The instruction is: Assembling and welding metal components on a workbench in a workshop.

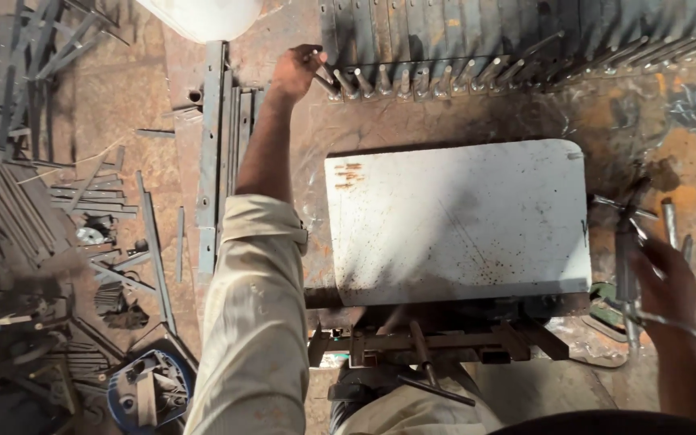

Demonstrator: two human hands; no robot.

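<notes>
My left hand point(296, 72) stretched far forward, fingers pinched on a metal rod point(325, 80) at the row's left end; my right hand point(666, 282), low right, gripped a metal piece point(626, 258), fingers curled round it.

Wore a pale beige long sleeve point(253, 322) on the left arm, rolled into a thick cuff toward twelve o'clock, creased and lightly soiled. Left hand point(296, 72) bare, forearm uncovered past the cuff. Right hand point(666, 286) bare too, with a thin metal bangle point(664, 321) circling the wrist. Showed matching beige cloth at six o'clock.
</notes>
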